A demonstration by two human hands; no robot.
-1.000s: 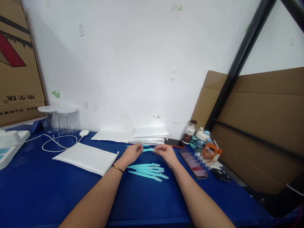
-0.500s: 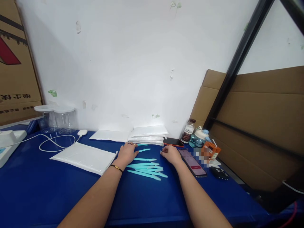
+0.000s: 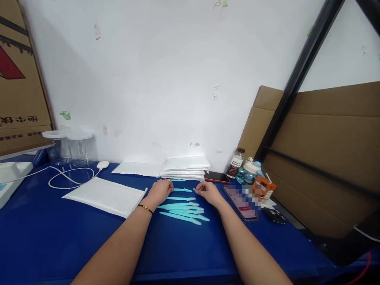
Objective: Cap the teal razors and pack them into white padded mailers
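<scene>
My left hand (image 3: 162,192) is closed on the handle end of a turquoise eyebrow razor (image 3: 183,190), whose narrow end points right. A small pale, see-through piece (image 3: 195,190), perhaps a blade cap, sits at the fingertips of my right hand (image 3: 208,192), which is pinched on it just off the razor's tip. Below both hands, several more turquoise razors (image 3: 181,217) lie loosely side by side on the blue table (image 3: 184,249). One razor (image 3: 179,180) rests beyond my left hand, close to the stacked white padded envelopes (image 3: 185,163).
A white padded envelope (image 3: 103,196) lies left of my left forearm. Right of my right hand are a phone (image 3: 237,202), a dark phone with an orange edge (image 3: 218,177), a bottle (image 3: 235,164), an orange drink carton (image 3: 263,188) and a black object (image 3: 274,216). Clear jars (image 3: 80,150) stand back left.
The razor in my left hand has swung level and dropped slightly. My right hand has moved a little left towards its tip, and a small pale piece now shows at its fingertips.
</scene>
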